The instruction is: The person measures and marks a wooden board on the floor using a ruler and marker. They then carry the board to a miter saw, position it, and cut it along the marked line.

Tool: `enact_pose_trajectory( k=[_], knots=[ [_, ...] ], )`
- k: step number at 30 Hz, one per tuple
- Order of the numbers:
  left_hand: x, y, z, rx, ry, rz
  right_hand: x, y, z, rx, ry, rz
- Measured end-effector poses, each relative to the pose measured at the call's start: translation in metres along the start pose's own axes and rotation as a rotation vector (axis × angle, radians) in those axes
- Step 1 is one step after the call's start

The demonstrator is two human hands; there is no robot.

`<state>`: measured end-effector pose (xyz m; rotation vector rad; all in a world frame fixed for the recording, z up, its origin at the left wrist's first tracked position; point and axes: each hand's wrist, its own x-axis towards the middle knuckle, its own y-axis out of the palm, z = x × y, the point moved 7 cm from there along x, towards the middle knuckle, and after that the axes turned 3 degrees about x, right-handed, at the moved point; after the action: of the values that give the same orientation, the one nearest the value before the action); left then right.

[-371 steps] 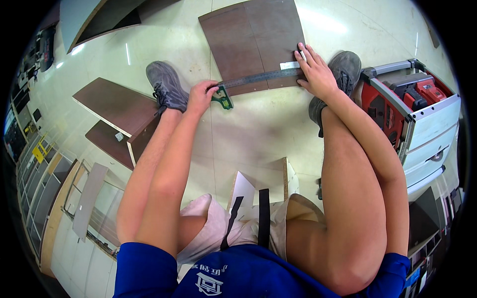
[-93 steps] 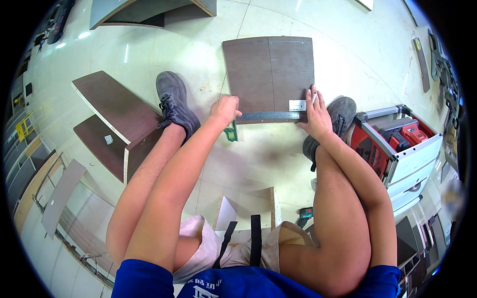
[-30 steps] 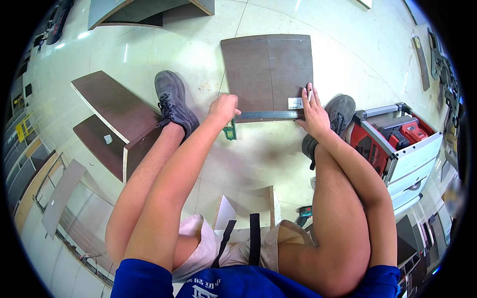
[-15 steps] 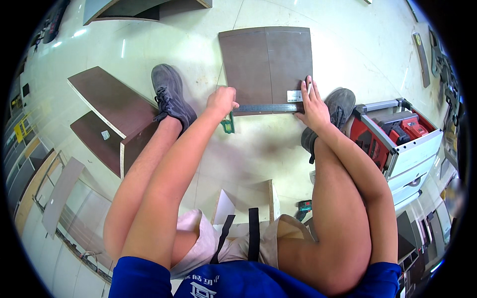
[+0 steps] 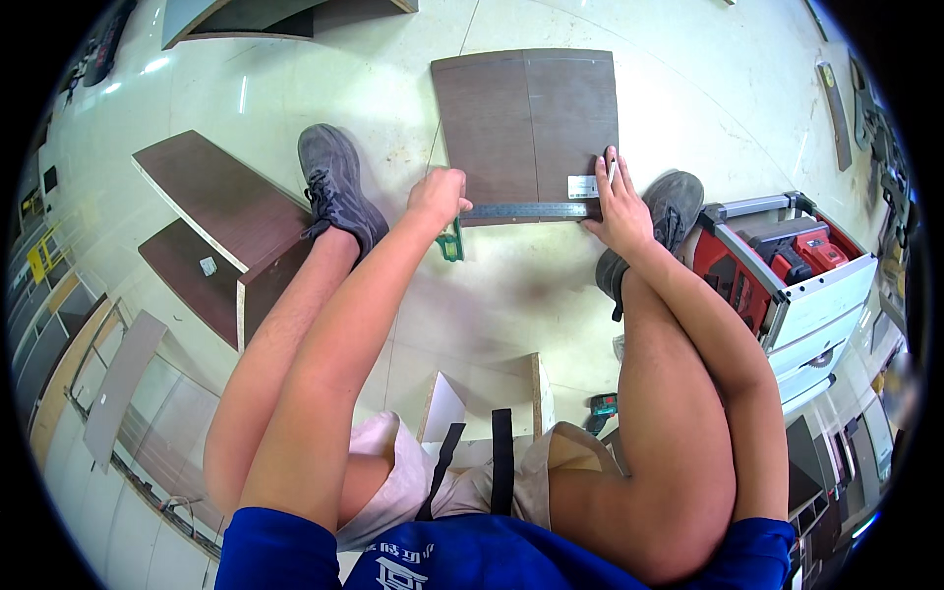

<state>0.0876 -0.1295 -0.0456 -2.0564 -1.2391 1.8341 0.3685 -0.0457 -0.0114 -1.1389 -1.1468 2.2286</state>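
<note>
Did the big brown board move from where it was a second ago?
No, the brown board looks unmoved: its far left corner still covers the same bit of dark floor line. Only the whole view shifted a little.

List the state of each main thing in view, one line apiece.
Brown panel: flat on floor
Green-headed square: blade laid across panel, near its lower edge
Left hand: closed on square's left end
Right hand: spread on panel
White stick: between right fingers
Left shoe: laced
Brown boards at left: set at an angle
Drill: partly hidden
</note>
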Motion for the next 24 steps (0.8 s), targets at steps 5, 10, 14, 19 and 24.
enact_pose_trajectory(
  k=[5, 10, 14, 19, 24],
  knots=[
    [-0.001, 0.003, 0.006, -0.010, 0.012, -0.029, 0.001, -0.004, 0.004, 0.036, 0.007, 0.011],
    [0.000, 0.002, 0.003, -0.009, 0.031, -0.055, 0.000, 0.002, -0.004, 0.043, -0.024, -0.050],
    [0.003, 0.002, 0.004, -0.011, 0.044, -0.038, 0.002, 0.001, -0.005, 0.074, -0.022, -0.070],
    [0.001, 0.003, 0.005, -0.015, 0.060, -0.073, 0.001, 0.006, -0.006, 0.049, -0.022, -0.067],
    [-0.001, -0.001, 0.002, 0.007, 0.047, -0.038, 0.001, 0.009, -0.007, 0.044, -0.031, -0.084]
  ],
)
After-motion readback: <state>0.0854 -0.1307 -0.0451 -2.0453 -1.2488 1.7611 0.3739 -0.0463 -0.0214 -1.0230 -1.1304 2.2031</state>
